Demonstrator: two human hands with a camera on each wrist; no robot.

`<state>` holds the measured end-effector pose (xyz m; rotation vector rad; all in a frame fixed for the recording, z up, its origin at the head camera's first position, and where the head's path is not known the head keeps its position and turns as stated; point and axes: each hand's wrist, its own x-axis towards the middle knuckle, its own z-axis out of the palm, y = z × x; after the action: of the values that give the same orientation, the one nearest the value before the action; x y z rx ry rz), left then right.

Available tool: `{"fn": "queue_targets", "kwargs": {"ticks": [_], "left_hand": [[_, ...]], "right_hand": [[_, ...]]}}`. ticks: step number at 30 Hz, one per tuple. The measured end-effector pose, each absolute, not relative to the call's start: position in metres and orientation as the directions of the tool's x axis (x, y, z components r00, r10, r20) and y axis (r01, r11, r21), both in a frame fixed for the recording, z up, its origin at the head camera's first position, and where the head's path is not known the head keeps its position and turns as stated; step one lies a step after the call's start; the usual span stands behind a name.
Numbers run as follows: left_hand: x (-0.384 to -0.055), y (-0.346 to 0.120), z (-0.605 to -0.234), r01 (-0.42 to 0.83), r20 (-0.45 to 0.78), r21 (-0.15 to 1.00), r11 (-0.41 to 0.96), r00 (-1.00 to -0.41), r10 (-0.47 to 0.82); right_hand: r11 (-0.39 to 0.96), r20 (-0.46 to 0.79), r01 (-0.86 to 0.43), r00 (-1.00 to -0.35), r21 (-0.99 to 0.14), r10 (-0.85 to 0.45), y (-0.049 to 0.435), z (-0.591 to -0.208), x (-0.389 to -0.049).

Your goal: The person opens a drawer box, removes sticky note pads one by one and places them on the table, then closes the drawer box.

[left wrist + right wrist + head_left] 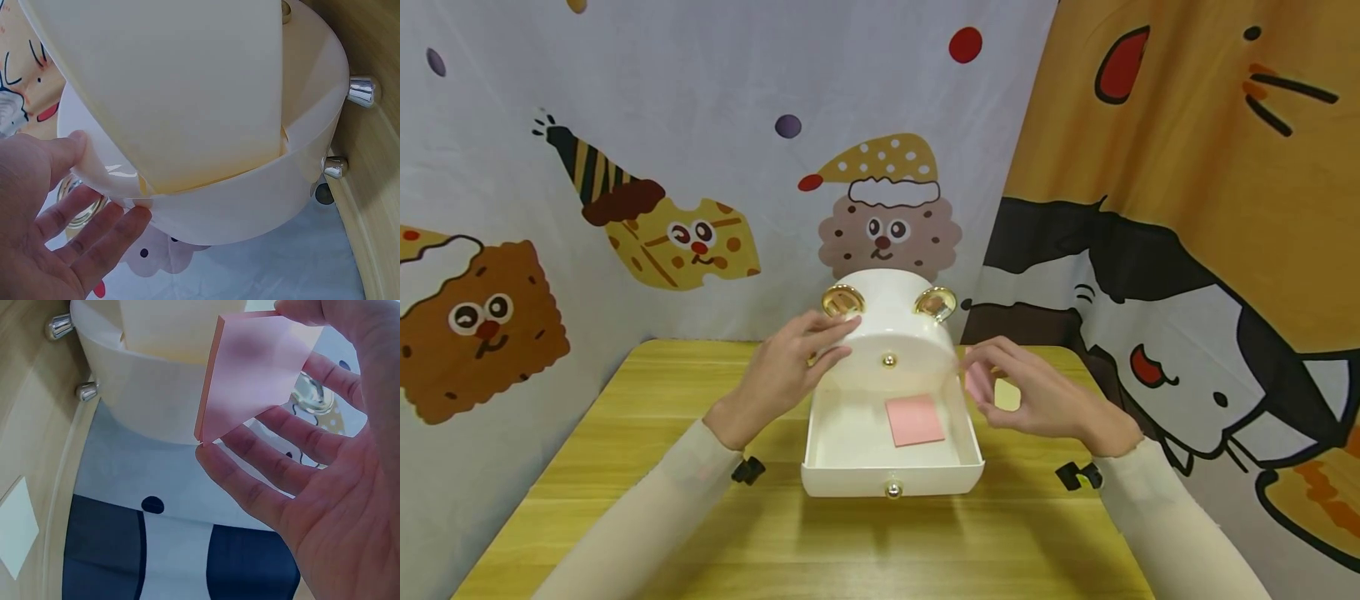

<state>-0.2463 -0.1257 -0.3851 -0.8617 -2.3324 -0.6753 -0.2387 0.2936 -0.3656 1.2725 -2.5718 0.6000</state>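
Note:
A white storage box [891, 292] with two round gold ears stands upright, its lower drawer [892, 482] pulled out toward me. Inside that drawer lies a pink sticky-note pad [914, 420]. My left hand [782, 375] holds the box at its upper left edge; in the left wrist view the thumb is at the front face and the fingers [119, 240] are against the curved side. At the box's right, my right hand [1045, 396] grips a second pink sticky-note pad [250, 375] by its edges, between thumb and fingers.
A pale yellow sticky-note pad [1007, 395] lies on the wood-grain table [700, 525] right of the box. Gold knobs [889, 360] stick out from the box front, and short metallic feet [362, 92] from its base. A cartoon-printed curtain [700, 83] hangs behind the table.

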Motion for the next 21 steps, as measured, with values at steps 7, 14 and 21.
{"fn": "queue_targets", "kwargs": {"ticks": [7, 14, 21], "left_hand": [[-0.247, -0.127, -0.386, 0.702, 0.644, 0.258, 0.664, -0.637, 0.423], [-0.246, -0.127, -0.385, 0.702, 0.639, 0.262, 0.662, -0.641, 0.426], [-0.246, -0.127, -0.386, 0.703, 0.634, 0.261, 0.662, -0.642, 0.431]], "right_hand": [[0.566, 0.334, -0.766, -0.643, -0.307, -0.689, 0.301, -0.373, -0.244], [0.605, 0.291, -0.717, -0.696, -0.347, -0.657, 0.307, -0.382, -0.249], [0.638, 0.254, -0.669, -0.740, -0.381, -0.623, 0.313, -0.393, -0.254]]}}
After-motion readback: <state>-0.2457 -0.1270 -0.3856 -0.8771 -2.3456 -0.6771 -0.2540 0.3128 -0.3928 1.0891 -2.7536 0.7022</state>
